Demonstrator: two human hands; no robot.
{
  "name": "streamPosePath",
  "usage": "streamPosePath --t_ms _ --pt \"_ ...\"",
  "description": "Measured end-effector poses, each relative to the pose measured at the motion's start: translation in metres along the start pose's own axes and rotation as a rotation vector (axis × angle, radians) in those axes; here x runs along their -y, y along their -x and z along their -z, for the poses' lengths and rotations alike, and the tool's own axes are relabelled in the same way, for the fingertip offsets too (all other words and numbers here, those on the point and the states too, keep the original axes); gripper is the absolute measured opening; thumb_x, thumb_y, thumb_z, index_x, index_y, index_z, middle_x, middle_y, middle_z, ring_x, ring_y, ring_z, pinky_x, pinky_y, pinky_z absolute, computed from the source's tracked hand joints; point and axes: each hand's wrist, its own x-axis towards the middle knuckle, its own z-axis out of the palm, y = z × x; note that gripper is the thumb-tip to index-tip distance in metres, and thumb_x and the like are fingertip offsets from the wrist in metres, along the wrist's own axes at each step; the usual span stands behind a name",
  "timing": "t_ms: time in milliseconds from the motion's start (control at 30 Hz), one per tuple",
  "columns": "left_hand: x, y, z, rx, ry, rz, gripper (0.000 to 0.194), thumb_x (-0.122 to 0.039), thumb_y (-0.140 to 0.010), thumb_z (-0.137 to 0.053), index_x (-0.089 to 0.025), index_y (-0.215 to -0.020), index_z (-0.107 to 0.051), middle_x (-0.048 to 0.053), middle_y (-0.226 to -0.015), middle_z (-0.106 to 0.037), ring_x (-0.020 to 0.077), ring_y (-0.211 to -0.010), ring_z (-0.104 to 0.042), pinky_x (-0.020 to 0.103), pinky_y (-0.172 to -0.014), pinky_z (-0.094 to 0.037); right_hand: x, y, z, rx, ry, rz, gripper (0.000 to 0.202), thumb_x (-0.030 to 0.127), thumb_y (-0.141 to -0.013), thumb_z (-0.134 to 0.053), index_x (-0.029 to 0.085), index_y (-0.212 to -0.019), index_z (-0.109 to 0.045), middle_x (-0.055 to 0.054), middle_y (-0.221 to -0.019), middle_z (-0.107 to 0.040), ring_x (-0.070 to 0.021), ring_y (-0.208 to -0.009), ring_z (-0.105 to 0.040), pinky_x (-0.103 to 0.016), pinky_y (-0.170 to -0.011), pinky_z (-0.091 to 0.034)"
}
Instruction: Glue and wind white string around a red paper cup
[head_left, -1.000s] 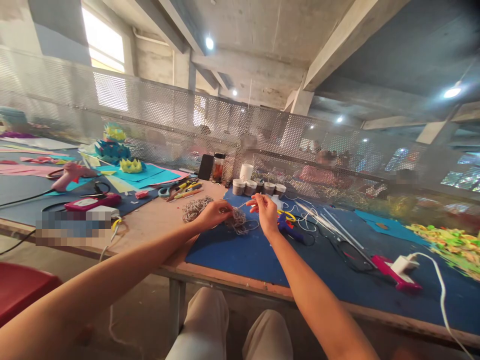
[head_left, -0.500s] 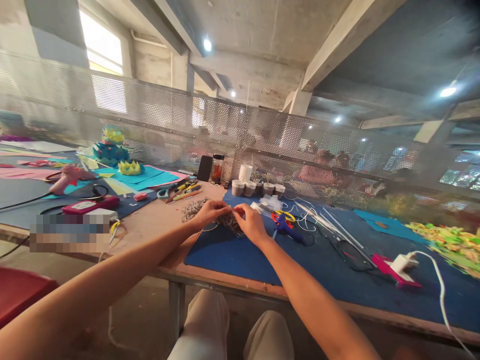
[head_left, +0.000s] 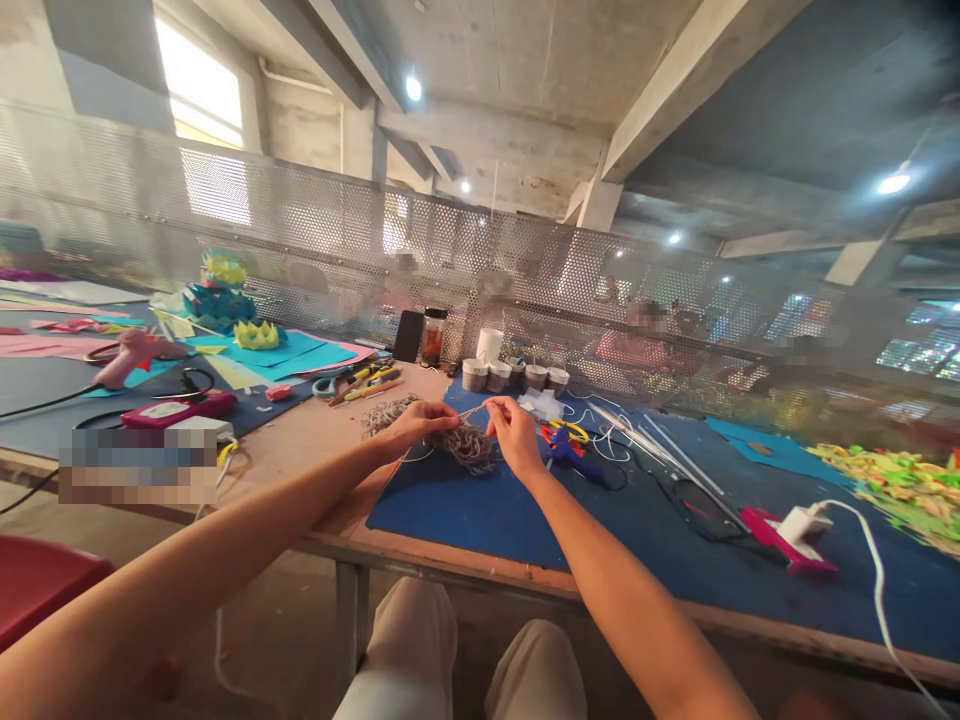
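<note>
A loose bundle of grey-brown cord (head_left: pixel 471 450) rests on the blue mat (head_left: pixel 457 515), and part of it spreads left behind my left wrist. My left hand (head_left: pixel 426 422) is closed in a pinch on the cord above the bundle. Slightly to the right, my right hand (head_left: pixel 513 430) pinches the cord between thumb and fingertips. A short thin length of cord stretches between the two hands. The exact fingertip contact is too small to make out. Just right of my right hand lies a blue glue gun (head_left: pixel 574 455).
Behind my hands stand several small grey pots (head_left: pixel 475 375), a jar (head_left: pixel 433 338) and a phone (head_left: pixel 408 335). Pliers and tools (head_left: pixel 367 380) lie to the left. A pink power strip (head_left: pixel 787 540) with cables sits at right. A perforated metal screen (head_left: pixel 315 260) runs along the back.
My right hand has moved right and slightly up, away from my left hand. A length of cord now shows between them, and more of the bundle is visible below.
</note>
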Motion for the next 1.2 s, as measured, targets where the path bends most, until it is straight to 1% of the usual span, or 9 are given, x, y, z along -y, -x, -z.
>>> streamPosePath --t_ms 133,200,267,333,500,667,900,1100,1200 --pt "0.001 0.0 0.0 -0.013 0.019 0.009 0.037 -0.049 -0.072 -0.08 -0.015 -0.081 -0.073 0.002 -0.066 -0.07 0.0122 -0.054 -0.056 0.024 -0.053 -0.037 0.001 0.0 0.001 -0.018 0.037 0.013 0.031 0.041 -0.101 -0.043 0.023 -0.098 -0.067 0.003 -0.059 -0.062 -0.0164 -0.057 -0.063 -0.026 -0.061 -0.05" --pt "0.001 0.001 -0.001 -0.015 0.027 0.015 0.037 -0.05 -0.073 -0.079 -0.015 -0.082 -0.073 0.003 -0.068 -0.07 0.0127 -0.054 -0.057 0.024 -0.051 -0.037 0.003 0.0 0.002 -0.061 0.072 0.034 0.026 0.037 -0.1 -0.047 0.022 -0.101 -0.067 -0.003 -0.078 -0.069 -0.0192 -0.074 -0.066 -0.03 -0.073 -0.052" --pt "0.001 0.001 -0.001 -0.018 0.034 0.02 0.037 -0.051 -0.073 -0.079 -0.015 -0.081 -0.072 0.005 -0.072 -0.072 0.0139 -0.056 -0.059 0.025 -0.052 -0.038 0.005 0.001 0.003 -0.097 0.106 0.064 0.022 0.032 -0.097 -0.051 0.021 -0.107 -0.067 -0.009 -0.101 -0.068 -0.0223 -0.095 -0.065 -0.035 -0.09 -0.049" --pt "0.0 -0.001 -0.001 -0.026 0.038 0.024 0.037 -0.05 -0.072 -0.079 -0.014 -0.08 -0.072 0.006 -0.075 -0.073 0.0146 -0.057 -0.06 0.025 -0.053 -0.039 0.008 0.002 0.002 -0.088 0.125 0.093 0.018 0.03 -0.095 -0.055 0.022 -0.105 -0.068 -0.01 -0.106 -0.066 -0.0233 -0.101 -0.062 -0.037 -0.097 -0.046" --pt "-0.009 -0.013 -0.005 -0.05 0.046 -0.001 0.034 -0.047 -0.071 -0.081 -0.016 -0.078 -0.073 0.003 -0.075 -0.073 0.0146 -0.064 -0.062 0.025 -0.059 -0.042 0.01 0.004 -0.004 -0.004 0.106 0.095 0.018 0.038 -0.09 -0.065 0.023 -0.082 -0.07 -0.003 -0.083 -0.068 -0.0198 -0.081 -0.065 -0.032 -0.084 -0.049" --pt "-0.022 -0.03 -0.027 -0.043 0.059 -0.026 0.034 -0.048 -0.071 -0.08 -0.016 -0.077 -0.075 0.002 -0.07 -0.07 0.0145 -0.063 -0.059 0.025 -0.059 -0.039 0.004 -0.002 -0.003 -0.09 0.02 -0.006 0.021 0.04 -0.091 -0.062 0.021 -0.086 -0.069 -0.005 -0.086 -0.071 -0.0211 -0.079 -0.066 -0.032 -0.078 -0.051" --pt "-0.02 -0.049 -0.056 -0.179 0.119 -0.112 0.037 -0.051 -0.07 -0.078 -0.015 -0.076 -0.074 0.002 -0.068 -0.071 0.0144 -0.061 -0.059 0.025 -0.058 -0.04 -0.006 -0.012 0.012 -0.175 -0.199 -0.127 0.025 0.043 -0.087 -0.061 0.02 -0.086 -0.071 -0.008 -0.085 -0.075 -0.0241 -0.08 -0.069 -0.034 -0.076 -0.052" --pt "-0.005 -0.045 -0.051 -0.322 0.156 -0.105 0.043 -0.057 -0.073 -0.072 -0.016 -0.085 -0.072 0.003 -0.069 -0.072 0.0158 -0.06 -0.063 0.024 -0.054 -0.041 -0.012 -0.02 0.014 -0.188 -0.518 -0.266 0.025 0.045 -0.084 -0.063 0.021 -0.087 -0.071 -0.005 -0.085 -0.077 -0.0208 -0.079 -0.072 -0.033 -0.077 -0.055" --pt "0.0 -0.045 -0.044 -0.375 0.165 -0.09 0.046 -0.059 -0.072 -0.072 -0.015 -0.086 -0.071 0.003 -0.069 -0.072 0.0161 -0.06 -0.063 0.024 -0.054 -0.042 -0.01 -0.023 0.019 -0.183 -0.681 -0.348 0.025 0.045 -0.082 -0.064 0.021 -0.087 -0.068 -0.004 -0.082 -0.076 -0.0183 -0.072 -0.071 -0.031 -0.07 -0.055"
